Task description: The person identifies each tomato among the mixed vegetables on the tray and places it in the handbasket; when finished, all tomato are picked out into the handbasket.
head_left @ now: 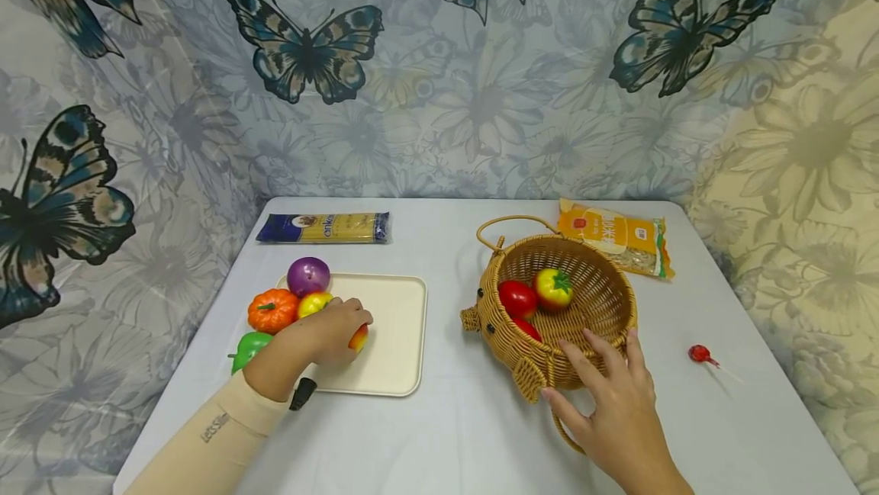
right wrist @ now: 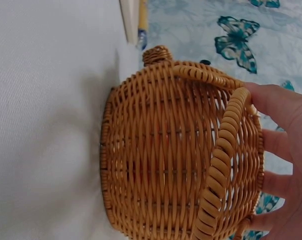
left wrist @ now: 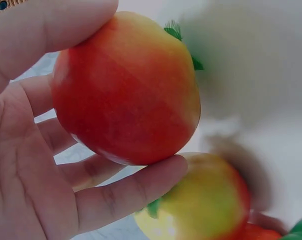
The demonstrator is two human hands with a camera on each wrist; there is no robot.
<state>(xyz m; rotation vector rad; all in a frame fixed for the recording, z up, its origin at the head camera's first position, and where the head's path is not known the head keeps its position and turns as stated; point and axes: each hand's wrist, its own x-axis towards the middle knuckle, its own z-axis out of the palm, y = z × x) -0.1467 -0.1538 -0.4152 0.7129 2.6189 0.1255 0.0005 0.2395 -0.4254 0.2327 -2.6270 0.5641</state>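
Fingers of the left hand (head_left: 334, 335) curl round a red-and-yellow plastic fruit (left wrist: 126, 87) over the cream rectangular tray (head_left: 398, 327) on the white worktop (head_left: 446, 434), beside a purple onion (head_left: 308, 275), a small orange pumpkin (head_left: 272, 310) and a green pepper (head_left: 249, 348). The right hand (head_left: 611, 403) rests with straight fingers against the rim of the woven pig-shaped wicker basket (head_left: 604, 281), which holds other toy fruits. To do this well, I judge the grip should stay round the fruit's widest part while the right hand keeps the basket steady. The sleeve reads "Let's Slim"; the blue pasta packet (head_left: 323, 227) shows letters like "ank"; the writing on the yellow packet (head_left: 618, 237) is too small to read.
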